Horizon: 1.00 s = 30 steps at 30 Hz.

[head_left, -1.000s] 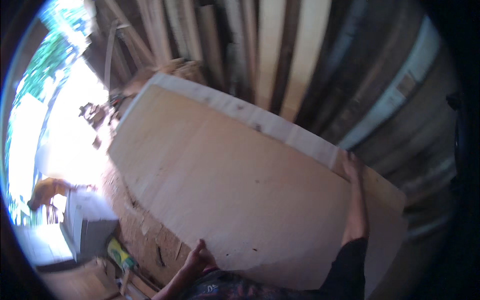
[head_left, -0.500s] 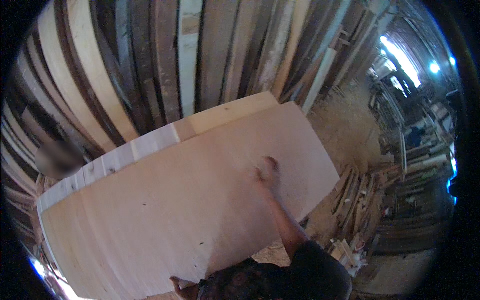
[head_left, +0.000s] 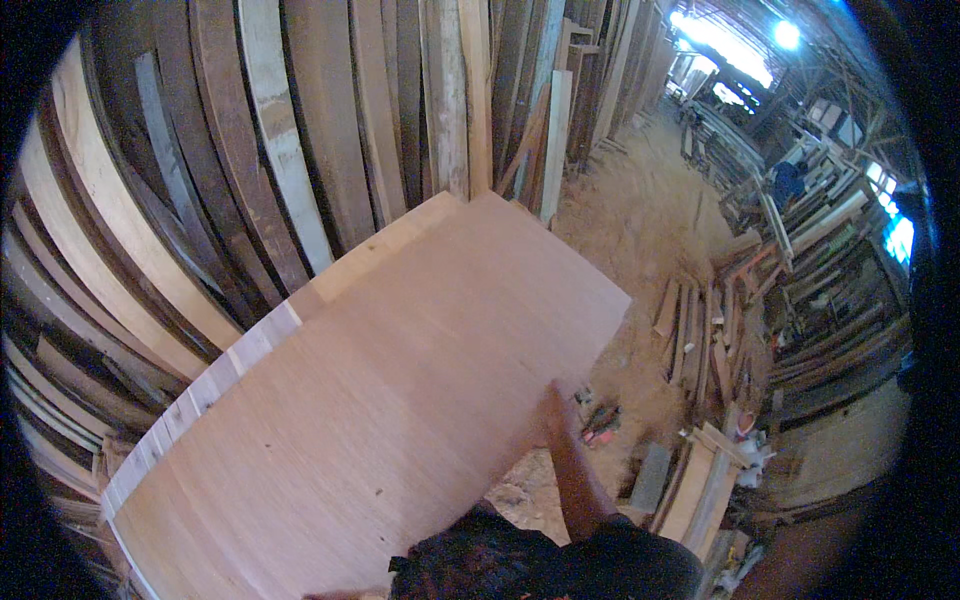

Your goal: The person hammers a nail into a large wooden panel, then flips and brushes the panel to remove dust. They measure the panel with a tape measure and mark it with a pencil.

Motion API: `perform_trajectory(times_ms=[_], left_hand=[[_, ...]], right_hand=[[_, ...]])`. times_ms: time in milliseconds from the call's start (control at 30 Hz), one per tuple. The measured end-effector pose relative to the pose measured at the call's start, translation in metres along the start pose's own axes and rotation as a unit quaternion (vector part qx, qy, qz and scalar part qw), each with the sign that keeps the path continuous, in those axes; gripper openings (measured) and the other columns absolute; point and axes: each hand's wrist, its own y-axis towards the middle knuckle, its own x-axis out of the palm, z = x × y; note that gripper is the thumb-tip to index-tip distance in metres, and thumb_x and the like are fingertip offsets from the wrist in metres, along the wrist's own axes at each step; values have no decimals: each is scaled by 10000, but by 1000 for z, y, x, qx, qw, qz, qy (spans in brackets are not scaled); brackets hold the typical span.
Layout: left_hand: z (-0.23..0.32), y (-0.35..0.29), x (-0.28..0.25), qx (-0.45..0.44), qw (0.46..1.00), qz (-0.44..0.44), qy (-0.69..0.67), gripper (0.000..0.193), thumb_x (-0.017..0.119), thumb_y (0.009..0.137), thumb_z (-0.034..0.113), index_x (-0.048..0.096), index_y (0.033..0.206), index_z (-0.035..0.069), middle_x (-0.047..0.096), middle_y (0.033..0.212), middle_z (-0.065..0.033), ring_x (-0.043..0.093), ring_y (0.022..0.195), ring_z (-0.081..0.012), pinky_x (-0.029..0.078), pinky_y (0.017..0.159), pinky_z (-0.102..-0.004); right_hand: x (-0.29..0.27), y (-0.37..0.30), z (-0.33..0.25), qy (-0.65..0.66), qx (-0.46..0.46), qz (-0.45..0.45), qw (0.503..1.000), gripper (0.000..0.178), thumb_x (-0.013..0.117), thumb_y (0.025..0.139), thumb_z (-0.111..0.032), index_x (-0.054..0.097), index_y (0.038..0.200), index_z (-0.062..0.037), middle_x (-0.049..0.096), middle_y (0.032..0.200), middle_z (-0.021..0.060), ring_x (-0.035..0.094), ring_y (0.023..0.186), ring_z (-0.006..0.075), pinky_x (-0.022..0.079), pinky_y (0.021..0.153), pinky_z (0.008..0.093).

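Observation:
A large, pale plywood sheet (head_left: 360,370) spans the middle of the view, lying over a layer of lighter joined boards (head_left: 375,250) that shows along its far side. My right hand (head_left: 554,402) is at the sheet's near edge, toward its right end. Blur and shadow hide its fingers, so whether they grip the edge cannot be made out. Only a sliver of my left hand (head_left: 345,595) shows at the lower rim, beside the sheet's near side; its fingers are out of sight.
Long planks (head_left: 330,130) stand upright along the far and left sides. Sawdust ground (head_left: 640,210) runs off to the right. Wood offcuts (head_left: 700,330) lie there, with more stacked timber (head_left: 835,350) beyond. A small red-and-dark object (head_left: 600,425) is on the ground near my right hand.
My right hand has come off the sheet's top face to its near edge. The view has swung right, and my left hand has mostly slipped out of the lower rim.

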Motion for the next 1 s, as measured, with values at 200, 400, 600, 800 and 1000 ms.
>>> perform_trajectory(times_ms=[200, 400, 600, 800, 1000], left_hand=[[20, -5, -18, 67, 997, 17, -30, 555, 557, 956, 656, 451, 755, 150, 484, 663, -19, 481, 616, -185, 512, 626, -388], [36, -18, -43, 103, 992, 44, -55, 592, 546, 955, 670, 415, 699, 153, 451, 616, -12, 455, 564, -175, 509, 593, -388], [31, -8, -34, 94, 991, 68, -63, 533, 572, 950, 650, 445, 832, 146, 491, 745, -26, 485, 664, -209, 492, 703, -415], [19, 11, -10, 59, 995, 55, -56, 504, 606, 943, 624, 488, 1004, 137, 544, 908, -45, 526, 793, -251, 471, 842, -449], [12, 17, -20, 50, 994, 28, -93, 538, 640, 937, 597, 531, 1176, 128, 598, 1071, -64, 568, 923, -294, 451, 980, -482]], right_hand=[[41, -13, -20, 57, 16, -30, 998, 329, 633, 981, -366, 568, 1153, -93, 567, 1047, 55, 553, 962, 210, 456, 832, 373], [61, -17, -19, 66, 18, -18, 997, 168, 644, 986, -305, 632, 1009, -139, 626, 841, -21, 626, 759, 130, 530, 670, 327], [28, -6, -13, 127, -22, -208, 970, 177, 612, 1006, -287, 608, 874, -171, 571, 730, -41, 575, 654, 131, 500, 611, 332], [26, 7, -13, 168, 25, -192, 967, 286, 606, 1015, -297, 532, 764, -183, 490, 640, -55, 480, 534, 122, 455, 557, 306], [53, 26, -19, 62, -17, -214, 975, 242, 602, 1007, -349, 531, 878, -156, 515, 791, -18, 502, 691, 143, 447, 655, 321]])
